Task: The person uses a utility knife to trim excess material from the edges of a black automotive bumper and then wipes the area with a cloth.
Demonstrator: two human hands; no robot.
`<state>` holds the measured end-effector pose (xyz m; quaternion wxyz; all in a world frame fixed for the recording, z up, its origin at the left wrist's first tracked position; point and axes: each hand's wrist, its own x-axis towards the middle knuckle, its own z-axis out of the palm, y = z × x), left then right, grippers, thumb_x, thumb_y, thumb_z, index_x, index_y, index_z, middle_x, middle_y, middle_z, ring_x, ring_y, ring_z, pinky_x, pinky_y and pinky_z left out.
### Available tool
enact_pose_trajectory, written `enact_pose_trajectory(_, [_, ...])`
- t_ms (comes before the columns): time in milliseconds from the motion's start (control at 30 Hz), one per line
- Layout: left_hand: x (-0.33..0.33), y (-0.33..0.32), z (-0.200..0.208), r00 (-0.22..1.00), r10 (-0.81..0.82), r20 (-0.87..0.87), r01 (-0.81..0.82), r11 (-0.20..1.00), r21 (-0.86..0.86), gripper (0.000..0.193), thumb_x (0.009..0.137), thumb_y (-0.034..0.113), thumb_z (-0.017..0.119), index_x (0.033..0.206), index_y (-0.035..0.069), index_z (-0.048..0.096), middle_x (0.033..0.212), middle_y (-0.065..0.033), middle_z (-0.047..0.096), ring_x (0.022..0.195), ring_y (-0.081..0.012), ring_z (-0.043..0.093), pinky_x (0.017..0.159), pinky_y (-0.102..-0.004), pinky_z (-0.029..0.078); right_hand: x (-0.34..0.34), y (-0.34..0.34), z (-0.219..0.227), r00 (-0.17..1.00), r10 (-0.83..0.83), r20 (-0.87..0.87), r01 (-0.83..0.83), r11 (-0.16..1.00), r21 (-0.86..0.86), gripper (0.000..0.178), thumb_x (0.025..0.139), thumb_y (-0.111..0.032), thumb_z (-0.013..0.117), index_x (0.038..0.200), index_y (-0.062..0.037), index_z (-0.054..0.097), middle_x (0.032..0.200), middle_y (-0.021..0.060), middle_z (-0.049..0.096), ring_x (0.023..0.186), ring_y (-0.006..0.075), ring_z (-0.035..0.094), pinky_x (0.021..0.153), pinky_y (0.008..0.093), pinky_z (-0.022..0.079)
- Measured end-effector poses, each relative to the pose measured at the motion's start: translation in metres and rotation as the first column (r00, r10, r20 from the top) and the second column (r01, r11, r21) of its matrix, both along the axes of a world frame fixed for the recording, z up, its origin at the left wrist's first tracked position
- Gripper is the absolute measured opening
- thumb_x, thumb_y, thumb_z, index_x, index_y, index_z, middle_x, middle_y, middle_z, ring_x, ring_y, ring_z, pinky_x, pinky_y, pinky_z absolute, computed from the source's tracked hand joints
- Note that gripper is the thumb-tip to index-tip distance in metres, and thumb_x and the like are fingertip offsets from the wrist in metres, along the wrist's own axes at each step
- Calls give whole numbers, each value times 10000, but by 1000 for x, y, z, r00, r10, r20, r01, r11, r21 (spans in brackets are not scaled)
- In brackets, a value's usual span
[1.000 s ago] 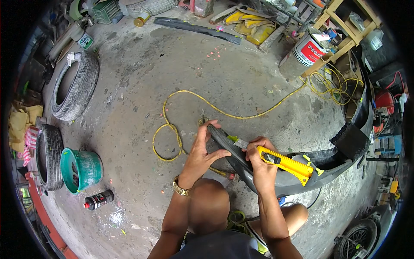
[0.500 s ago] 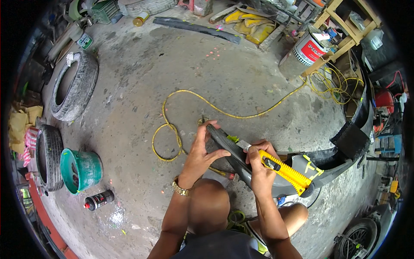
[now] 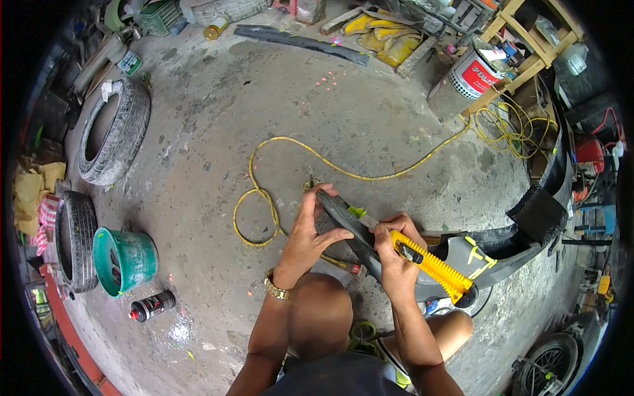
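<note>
L hand (image 3: 302, 241): wrapped round upper end of dark car bumper (image 3: 340, 211), fingers over far side, thumb laid on near face. R hand (image 3: 399, 257): clenched round yellow snap-off knife (image 3: 436, 267), blade (image 3: 371, 222) out, pointing up-left twd yellow-green scrap (image 3: 356, 212), prob. tape, on bumper edge. Can't tell from this angle if touching or just short of it. Bumper loc: slanting up just beyond L knee (image 3: 321, 313), then curving away R over concrete floor (image 3: 198, 165). Yellow tape strips (image 3: 477, 254) stuck on grey section beside knife.

Main risk imo: slipping off curved edge w/ too much push, straight twd L fingers/thumb, both bare & near blade. Also poss.: gouging plastic w/ too steep an angle; snapping thin blade w/ sideways twist; losing bumper end w/ loose L grip, so jerking edge into blade. Less likely: fouling bumper on yellow hose (image 3: 380, 178) looped nearby. Green bucket (image 3: 142, 264) & black can (image 3: 155, 305) w/ red cap well off to L, prob. no issue.
</note>
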<state>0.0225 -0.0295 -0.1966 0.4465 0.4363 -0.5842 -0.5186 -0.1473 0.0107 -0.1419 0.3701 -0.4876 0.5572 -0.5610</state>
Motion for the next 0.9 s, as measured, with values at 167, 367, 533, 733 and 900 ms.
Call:
enact_pose_trajectory(167, [-4, -1, -3, 999, 51, -14, -51, 998, -26, 833, 753, 194, 884, 1434, 90, 416, 1298, -93, 551, 1184, -218, 542, 1075, -394, 421, -10, -2, 2, 991, 80, 111, -90, 992, 91, 91, 889, 19, 653, 823, 32, 592, 868, 75, 598, 776, 141, 535, 724, 285, 449])
enact_pose_trajectory(367, [-4, -1, -4, 997, 29, -73, -31, 999, -18, 835, 757, 191, 881, 1439, 92, 410, 1304, -92, 545, 1189, -217, 542, 1084, -410, 416, -9, 3, -5, 982, 26, 188, -35, 999, 42, 39, 893, 34, 633, 872, 21, 603, 899, 72, 603, 813, 126, 533, 764, 268, 444])
enact_pose_trajectory(533, [-2, 0, -4, 999, 38, -22, -39, 999, -34, 832, 761, 179, 878, 1441, 92, 407, 1307, -95, 543, 1201, -211, 536, 1095, -415, 409, -4, 3, -1, 990, 9, 139, -19, 997, 68, 33, 892, 53, 628, 877, 36, 605, 891, 75, 599, 810, 127, 535, 767, 275, 451])
enact_pose_trajectory(733, [-4, 0, -3, 997, 37, -68, -38, 999, -21, 839, 759, 200, 881, 1443, 95, 407, 1316, -101, 539, 1217, -220, 526, 1096, -416, 405, -5, 1, 0, 992, 39, 121, -46, 997, 54, 43, 894, 43, 643, 869, 42, 609, 877, 78, 596, 815, 135, 538, 773, 282, 453])
enact_pose_trajectory(900, [-3, 1, -1, 999, 45, -13, -45, 999, -18, 834, 757, 205, 884, 1438, 95, 415, 1313, -93, 541, 1207, -212, 531, 1074, -409, 414, -5, 1, 0, 1000, 29, -1, -29, 999, 23, 62, 896, 26, 657, 864, 39, 606, 882, 104, 617, 807, 176, 571, 764, 305, 468])
